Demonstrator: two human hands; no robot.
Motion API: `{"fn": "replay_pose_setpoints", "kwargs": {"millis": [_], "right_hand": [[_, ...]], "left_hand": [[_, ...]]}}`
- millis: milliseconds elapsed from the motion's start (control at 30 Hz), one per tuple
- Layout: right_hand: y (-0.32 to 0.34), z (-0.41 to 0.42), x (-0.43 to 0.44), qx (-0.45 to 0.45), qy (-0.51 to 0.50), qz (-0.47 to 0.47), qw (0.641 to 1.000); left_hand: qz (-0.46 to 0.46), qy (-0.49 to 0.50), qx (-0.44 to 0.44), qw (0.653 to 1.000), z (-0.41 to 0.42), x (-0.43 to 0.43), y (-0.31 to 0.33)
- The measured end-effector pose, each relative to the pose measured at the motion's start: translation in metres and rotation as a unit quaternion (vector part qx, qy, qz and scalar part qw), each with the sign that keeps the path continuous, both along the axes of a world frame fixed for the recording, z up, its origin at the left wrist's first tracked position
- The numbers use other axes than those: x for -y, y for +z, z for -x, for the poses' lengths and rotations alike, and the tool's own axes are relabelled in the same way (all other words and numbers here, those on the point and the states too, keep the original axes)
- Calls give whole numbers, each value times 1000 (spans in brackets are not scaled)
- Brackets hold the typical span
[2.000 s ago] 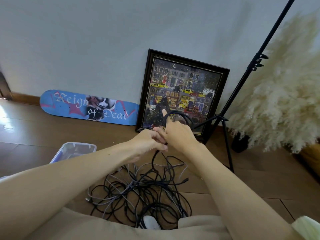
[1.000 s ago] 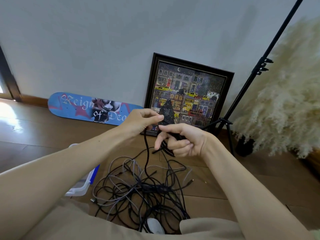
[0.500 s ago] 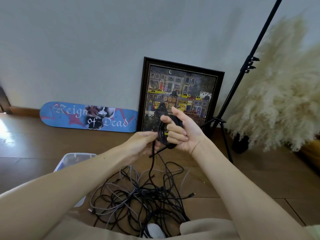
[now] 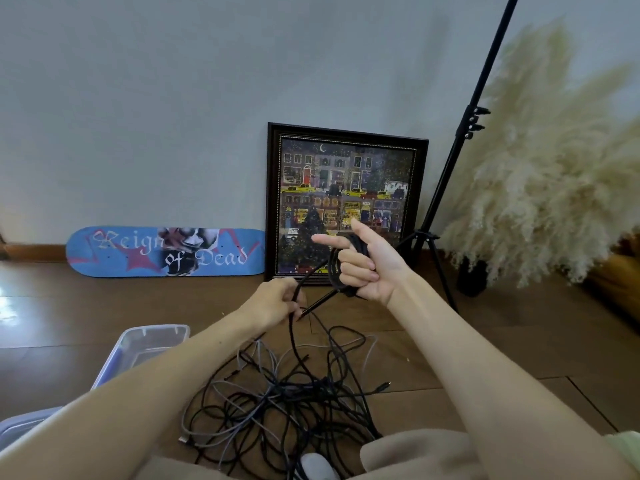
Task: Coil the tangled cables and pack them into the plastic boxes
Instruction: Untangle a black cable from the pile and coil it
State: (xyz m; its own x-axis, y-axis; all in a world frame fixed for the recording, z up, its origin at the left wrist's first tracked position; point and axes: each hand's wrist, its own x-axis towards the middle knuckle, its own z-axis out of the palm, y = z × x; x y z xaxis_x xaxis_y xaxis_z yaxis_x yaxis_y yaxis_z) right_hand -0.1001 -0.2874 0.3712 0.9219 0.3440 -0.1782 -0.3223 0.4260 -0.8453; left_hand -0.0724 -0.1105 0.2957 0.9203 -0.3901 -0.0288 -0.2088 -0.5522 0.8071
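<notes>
While your right hand (image 4: 377,271) clamps three curled fingers (image 4: 355,271) on the small black cable coil (image 4: 333,271), your left hand (image 4: 273,303) pinches its trailing strand (image 4: 293,330). The black-and-grey cable tangle (image 4: 287,403) lies on the brown wooden floor (image 4: 485,341), beside the clear plastic box (image 4: 152,341).

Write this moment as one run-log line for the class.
step: coiling | right hand: holds coil | left hand: grips cable | remaining: tangled pile | box: left of pile
</notes>
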Motion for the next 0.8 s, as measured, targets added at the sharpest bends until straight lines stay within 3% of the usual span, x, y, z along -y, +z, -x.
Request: {"fn": "replay_pose_setpoints", "kwargs": {"millis": [167, 267, 433, 567, 700, 800], "right_hand": [[0, 0, 8, -20, -74, -112, 991], [-2, -1, 6, -11, -107, -110, 988], [-5, 2, -17, 48, -136, 96, 985], [-13, -2, -32, 94, -166, 180, 965], [-15, -2, -34, 177, -180, 307, 918], [-19, -3, -33, 235, -202, 392, 866]], "left_hand": [[6, -86, -42, 995, 10, 13, 1], [14, -104, -48, 993, 16, 25, -2], [-10, -101, -31, 994, 17, 29, -3], [31, -125, -81, 988, 25, 30, 3], [84, -82, -62, 991, 25, 29, 8], [180, -32, -101, 978, 28, 31, 12]]}}
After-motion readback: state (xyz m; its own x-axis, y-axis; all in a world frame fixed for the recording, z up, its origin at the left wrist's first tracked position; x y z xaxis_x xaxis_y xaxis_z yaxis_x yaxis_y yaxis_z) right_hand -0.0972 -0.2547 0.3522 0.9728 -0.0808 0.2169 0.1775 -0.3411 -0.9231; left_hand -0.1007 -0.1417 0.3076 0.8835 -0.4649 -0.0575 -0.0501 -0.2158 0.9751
